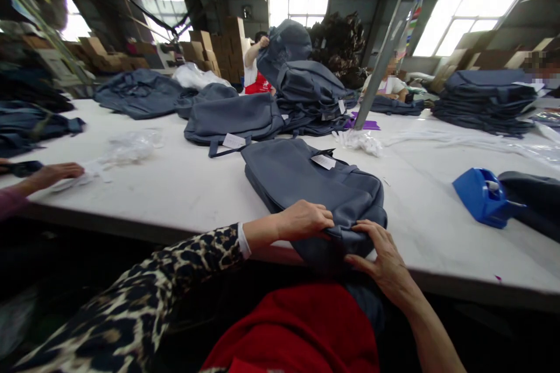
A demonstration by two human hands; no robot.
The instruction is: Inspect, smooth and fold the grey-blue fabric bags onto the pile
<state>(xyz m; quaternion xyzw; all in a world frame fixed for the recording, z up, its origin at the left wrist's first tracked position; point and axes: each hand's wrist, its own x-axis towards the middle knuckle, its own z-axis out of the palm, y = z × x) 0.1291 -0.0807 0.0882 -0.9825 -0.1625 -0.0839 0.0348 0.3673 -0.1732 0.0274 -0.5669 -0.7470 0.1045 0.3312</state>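
Observation:
A dark blue-grey bag [301, 180] lies on the white table in front of me, its near end hanging over the edge. My left hand [306, 220] is closed on the bag's near side, the fingers curled into the material. Close by on the right, my right hand [382, 253] pinches the same end, thumb below and fingers on top. A white tag [324, 161] rests on the bag's far part, beside a strap. The underside of the bag is hidden.
Beyond it lie another bag [236, 116] and a bag pile [310, 93]. A blue tape dispenser [485, 195] stands right. A metal post [385, 52] rises from the table. At left, a co-worker's hand [55, 175] touches white material. Stacked bags [483, 102] sit far right.

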